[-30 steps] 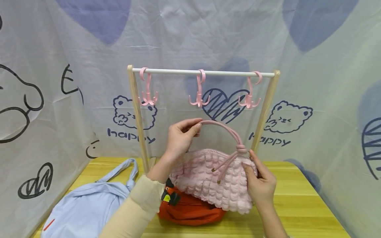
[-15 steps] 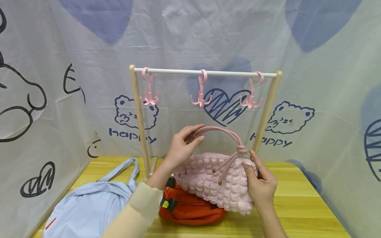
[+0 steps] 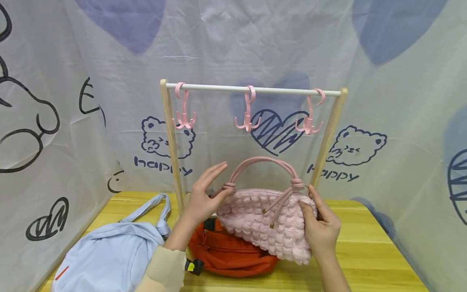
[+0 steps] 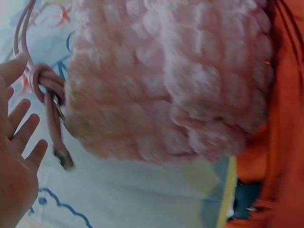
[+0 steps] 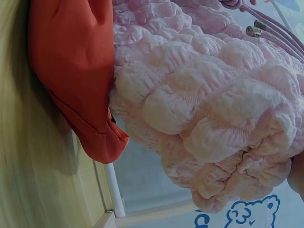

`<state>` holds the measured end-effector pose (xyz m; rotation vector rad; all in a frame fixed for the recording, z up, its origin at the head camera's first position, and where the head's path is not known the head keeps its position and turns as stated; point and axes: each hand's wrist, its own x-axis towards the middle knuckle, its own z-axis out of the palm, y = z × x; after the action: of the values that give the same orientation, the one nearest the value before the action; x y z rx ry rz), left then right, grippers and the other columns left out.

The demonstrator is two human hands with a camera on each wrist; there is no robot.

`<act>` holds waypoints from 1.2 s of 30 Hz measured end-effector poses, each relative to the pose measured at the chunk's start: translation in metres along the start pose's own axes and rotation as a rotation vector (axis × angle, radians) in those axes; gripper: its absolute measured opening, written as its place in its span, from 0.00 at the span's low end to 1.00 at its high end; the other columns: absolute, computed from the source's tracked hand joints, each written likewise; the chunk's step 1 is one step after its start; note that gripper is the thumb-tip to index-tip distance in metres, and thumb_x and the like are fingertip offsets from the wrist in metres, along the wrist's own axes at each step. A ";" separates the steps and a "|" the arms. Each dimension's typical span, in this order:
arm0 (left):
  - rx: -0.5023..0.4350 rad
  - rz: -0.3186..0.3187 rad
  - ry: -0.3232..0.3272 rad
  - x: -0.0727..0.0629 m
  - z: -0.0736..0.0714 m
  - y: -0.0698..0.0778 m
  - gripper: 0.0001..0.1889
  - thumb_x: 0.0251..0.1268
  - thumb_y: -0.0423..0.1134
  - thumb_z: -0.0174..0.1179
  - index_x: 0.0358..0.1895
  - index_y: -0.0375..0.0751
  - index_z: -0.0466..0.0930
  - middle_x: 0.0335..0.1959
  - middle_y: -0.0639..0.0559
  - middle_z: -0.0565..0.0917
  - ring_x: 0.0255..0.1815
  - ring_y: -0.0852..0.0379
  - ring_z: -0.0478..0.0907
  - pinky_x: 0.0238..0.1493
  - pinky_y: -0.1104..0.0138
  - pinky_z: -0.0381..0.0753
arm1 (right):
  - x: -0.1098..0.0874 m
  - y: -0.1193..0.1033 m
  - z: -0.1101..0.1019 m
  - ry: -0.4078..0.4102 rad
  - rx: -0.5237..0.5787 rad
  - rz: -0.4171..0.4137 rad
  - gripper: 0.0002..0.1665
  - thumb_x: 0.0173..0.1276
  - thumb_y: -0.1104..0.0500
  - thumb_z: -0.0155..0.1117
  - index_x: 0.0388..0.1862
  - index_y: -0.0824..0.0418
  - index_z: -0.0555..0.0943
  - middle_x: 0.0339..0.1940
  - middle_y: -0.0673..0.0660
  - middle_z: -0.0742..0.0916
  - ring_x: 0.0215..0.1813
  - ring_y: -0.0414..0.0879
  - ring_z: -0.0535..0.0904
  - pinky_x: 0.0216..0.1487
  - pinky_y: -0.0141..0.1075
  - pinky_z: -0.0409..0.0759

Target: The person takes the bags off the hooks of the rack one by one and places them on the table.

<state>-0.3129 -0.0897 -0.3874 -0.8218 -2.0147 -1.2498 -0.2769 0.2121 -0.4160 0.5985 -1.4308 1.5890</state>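
Observation:
A pink puffy handbag (image 3: 262,219) is held up in front of the rack, tilted with its right end lower. My right hand (image 3: 322,227) grips its right end, thumb in front. At the bag's left end my left hand (image 3: 204,194) has its fingers spread, the thumb by the handle's left knot. In the left wrist view those fingers (image 4: 26,123) are apart from the bag, and a knotted handle cord (image 4: 47,85) hangs beside them. The bag's looped handle (image 3: 264,159) stands up in an arch. Behind and below the bag lies a red bag (image 3: 233,259), partly hidden.
A wooden rack with a white bar (image 3: 215,87) carries three pink hooks, the middle one (image 3: 248,121) above the handbag. A light blue backpack (image 3: 109,255) lies on the left of the yellow wooden table (image 3: 365,243). Printed cloth hangs around the table.
My left hand has let go of the handle's top and moved down and left to its left knot. The handbag has sunk slightly at its left end; my right hand keeps its grip.

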 end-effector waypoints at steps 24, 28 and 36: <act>-0.233 -0.049 0.100 -0.050 0.007 -0.032 0.34 0.59 0.16 0.68 0.72 0.29 0.73 0.66 0.33 0.80 0.67 0.52 0.78 0.66 0.72 0.76 | 0.000 -0.012 0.005 0.056 -0.018 0.124 0.28 0.64 0.83 0.64 0.63 0.75 0.79 0.62 0.54 0.87 0.55 0.39 0.87 0.53 0.29 0.83; -0.239 -0.064 0.143 -0.048 0.008 -0.027 0.28 0.62 0.16 0.66 0.67 0.26 0.76 0.62 0.33 0.81 0.63 0.61 0.78 0.64 0.73 0.77 | -0.001 -0.011 0.007 0.086 0.022 0.141 0.27 0.64 0.83 0.65 0.63 0.74 0.80 0.60 0.53 0.88 0.51 0.37 0.88 0.50 0.27 0.84; -0.242 -0.064 0.187 -0.046 0.003 -0.022 0.22 0.62 0.17 0.65 0.61 0.28 0.82 0.56 0.34 0.84 0.59 0.60 0.80 0.59 0.73 0.80 | -0.002 -0.008 0.009 0.091 0.032 0.169 0.27 0.65 0.82 0.65 0.63 0.74 0.80 0.60 0.53 0.88 0.49 0.36 0.88 0.48 0.26 0.84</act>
<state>-0.3020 -0.1027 -0.4353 -0.7254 -1.7767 -1.5682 -0.2710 0.2027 -0.4113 0.4274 -1.4210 1.7510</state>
